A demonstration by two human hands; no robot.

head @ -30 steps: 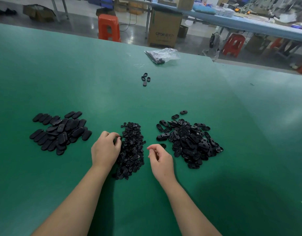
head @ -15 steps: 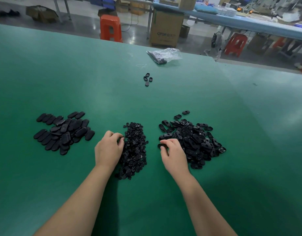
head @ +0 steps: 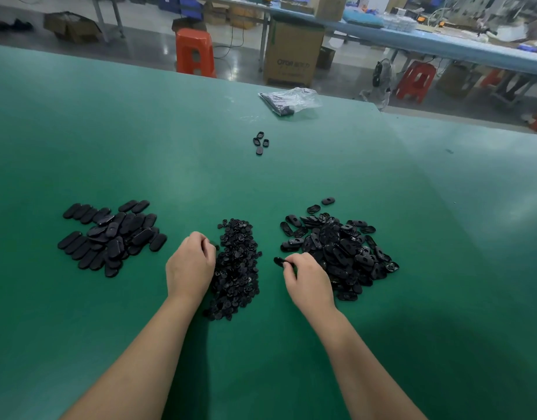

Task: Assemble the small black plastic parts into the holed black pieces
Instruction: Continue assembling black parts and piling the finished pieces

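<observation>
Left hand (head: pixel 191 265): fingers curled, tips at the left edge of the small parts; whether it holds one I cannot tell.
Right hand (head: pixel 308 278): fingers curled, pinching one holed piece (head: pixel 280 261) that juts out toward 10 o'clock.
Small parts (head: pixel 235 268): a narrow heap between the hands, running from 6 to 12 o'clock.
Holed pieces (head: pixel 340 248): a broad pile at 2 o'clock from the right hand, touching its knuckles.
Ovals (head: pixel 112 236): a pile of closed black ovals at 10 o'clock from the left hand, well apart.
Four pieces (head: pixel 260 143): a loose cluster at 12 o'clock, mid-bench.
Bag (head: pixel 290 100): clear plastic, at the far edge of the green bench (head: pixel 140 153).
Beyond: an orange stool (head: pixel 195 53) and a box (head: pixel 293 51) on the floor.
</observation>
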